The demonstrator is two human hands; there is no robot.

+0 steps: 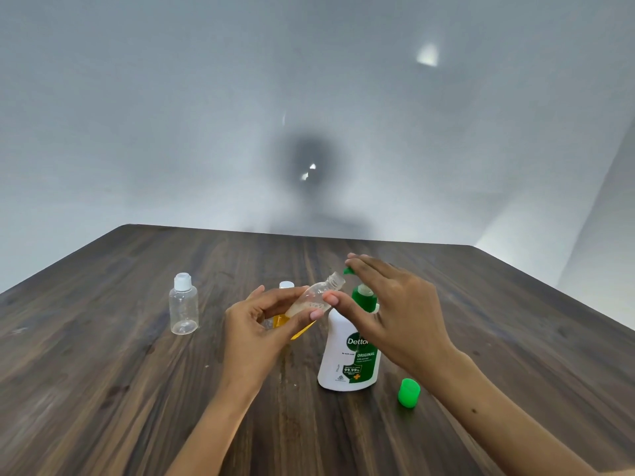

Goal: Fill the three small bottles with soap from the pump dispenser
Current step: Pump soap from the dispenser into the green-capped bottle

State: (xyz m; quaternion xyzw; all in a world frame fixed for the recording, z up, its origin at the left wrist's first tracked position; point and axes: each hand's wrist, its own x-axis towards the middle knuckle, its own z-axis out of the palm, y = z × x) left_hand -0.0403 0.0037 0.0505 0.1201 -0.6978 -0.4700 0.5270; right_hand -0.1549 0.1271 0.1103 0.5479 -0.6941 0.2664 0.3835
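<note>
My left hand [261, 324] holds a small clear bottle [318, 293] tilted, its open neck pointing up right toward the green nozzle [347, 270] of the white pump dispenser [347, 359]. My right hand [388, 304] lies flat on the pump head with fingers straight, and its thumb touches the tilted bottle. Behind my left hand stands a second small bottle [286, 285] with a white cap; amber soap shows in it below my fingers. A third small bottle [184, 305], clear and capped, stands upright to the left.
A loose green cap [409, 392] lies on the dark wooden table [103, 372], right of the dispenser and under my right forearm. The table's far edge meets a pale wall.
</note>
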